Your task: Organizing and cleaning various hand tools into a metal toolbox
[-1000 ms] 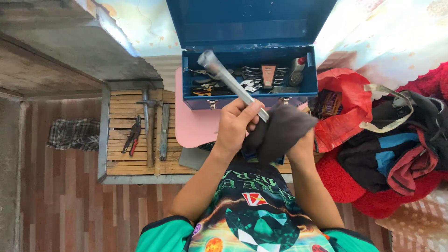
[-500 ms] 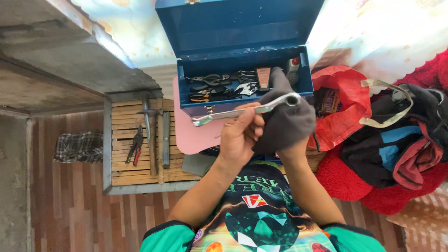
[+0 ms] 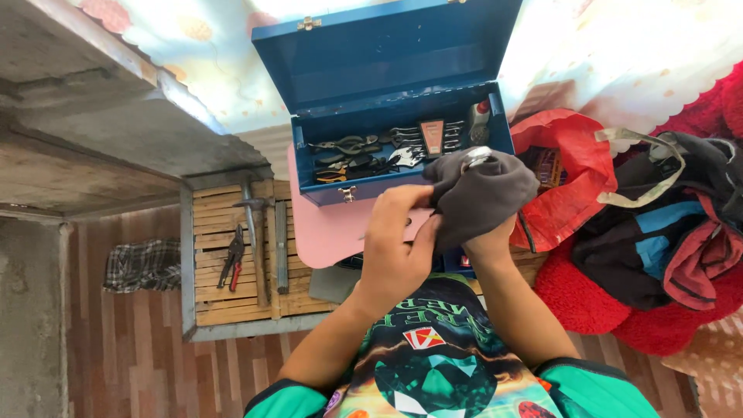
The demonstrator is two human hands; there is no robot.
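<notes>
While the left hand [image 3: 395, 244] is curled closed around the near end of a metal wrench [image 3: 476, 159], most of that tool is hidden, and only its shiny ring end shows, poking out at the top of a dark grey cloth [image 3: 480, 197]. The cloth is bunched over the right hand [image 3: 487, 232], which is wrapped inside it and closed on the wrench shaft through the fabric, so the fingers themselves cannot be seen. Both hands are held up together in front of the chest, the left just beside and touching the cloth's lower left edge. Behind them stands an open blue toolbox [image 3: 402, 116], lid raised, with pliers, spanners and other small tools lying in its tray; it sits on a pink board [image 3: 325, 224]. To the left, on a slatted wooden crate [image 3: 224, 255], lie a hammer [image 3: 251, 224], red-handled pliers [image 3: 231, 267] and a flat metal bar [image 3: 281, 244]. A red bag [image 3: 569, 170] rests right of the toolbox, with a heap of dark clothes [image 3: 658, 224] beyond it.
</notes>
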